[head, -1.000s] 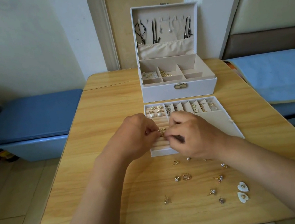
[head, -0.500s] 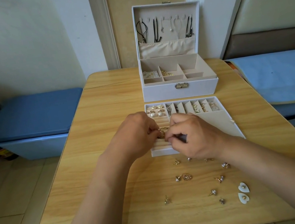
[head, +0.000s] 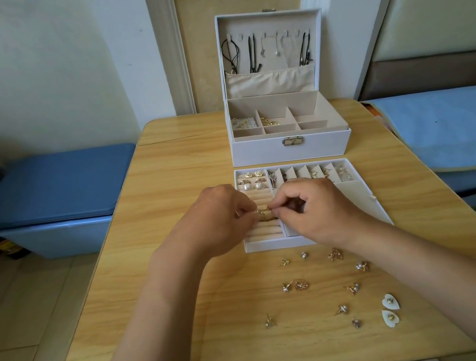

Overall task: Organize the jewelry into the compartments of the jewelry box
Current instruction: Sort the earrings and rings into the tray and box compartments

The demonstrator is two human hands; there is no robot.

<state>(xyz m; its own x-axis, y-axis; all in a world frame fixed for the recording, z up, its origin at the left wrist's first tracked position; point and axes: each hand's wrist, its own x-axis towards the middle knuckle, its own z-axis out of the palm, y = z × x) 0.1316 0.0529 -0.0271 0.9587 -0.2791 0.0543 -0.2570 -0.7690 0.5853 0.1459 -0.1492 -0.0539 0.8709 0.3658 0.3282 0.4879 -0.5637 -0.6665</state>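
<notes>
Fingertips of left hand (head: 215,221) and right hand (head: 315,209) curled inward, pinching small gold piece (head: 263,211) from both sides at ring rolls (head: 266,232) of tray (head: 357,197); contact with rolls not discernible. Beyond fingers: open jewelry box (head: 291,147). Behind fingers, toward wrists: loose earrings (head: 352,288) scattered on table (head: 224,326)

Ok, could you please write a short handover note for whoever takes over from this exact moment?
Hands: the left hand and right hand both pinch a small gold piece over the ring rolls of the tray.
Done: pearl earrings sit in the tray's back-left rows, its narrow back slots hold pieces, and necklaces hang in the jewelry box lid.
Left: seat the gold piece, then sort the loose earrings and two white heart pieces lying on the table.
</notes>
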